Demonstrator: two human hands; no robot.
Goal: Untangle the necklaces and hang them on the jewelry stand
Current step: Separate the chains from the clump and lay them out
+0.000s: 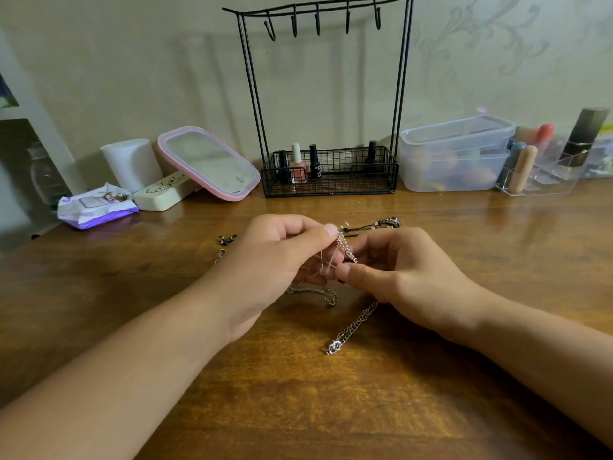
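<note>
Left hand (275, 260) and right hand (398, 270) both pinching the tangled silver necklaces (346, 249) just above the desk (298, 410), loose chain end trailing on the wood toward the viewer, with bare-hooked jewelry stand (326, 94) upright behind, near the wall.

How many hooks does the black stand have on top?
5, all hanging empty from the top bar of the jewelry stand: one at the left, three across the middle, one at the right.
</note>
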